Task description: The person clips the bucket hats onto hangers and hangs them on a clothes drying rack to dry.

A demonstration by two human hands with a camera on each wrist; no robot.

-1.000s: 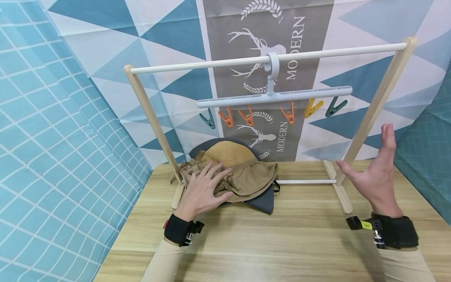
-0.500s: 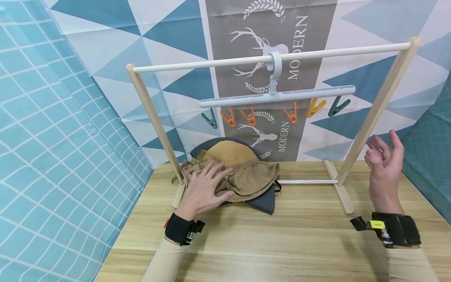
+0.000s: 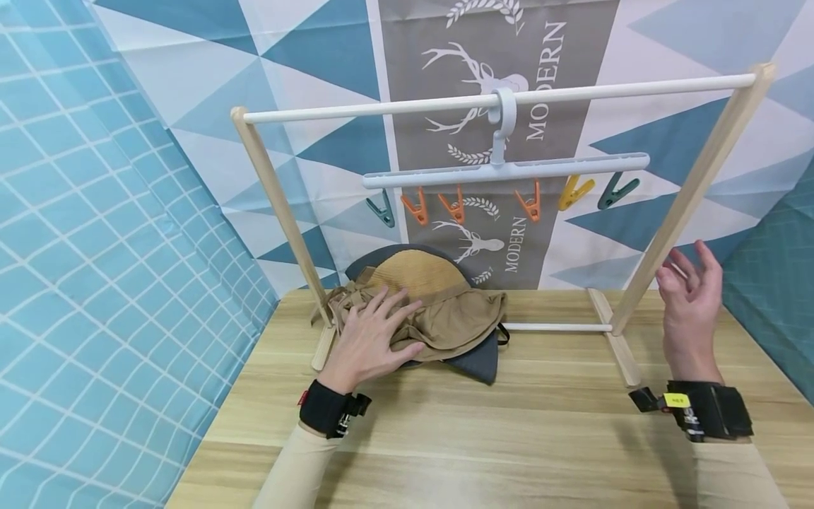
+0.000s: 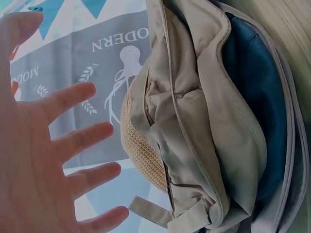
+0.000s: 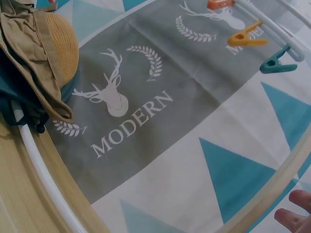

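The person wore fitted cream sleeves (image 3: 295,463) that stopped short of the wrists, while the left hand (image 3: 372,346) and the right hand (image 3: 692,307) were bare. A wide black left wristband (image 3: 323,408) carried a small red tag (image 3: 302,398) on its outer edge and a boxy black attachment (image 3: 363,404) on its inner side. The matching black right wristband (image 3: 711,410) bore a yellow label (image 3: 677,400), its dark print too small to read.

Head view looks down; both closer wrist views share the hat (image 4: 194,107).
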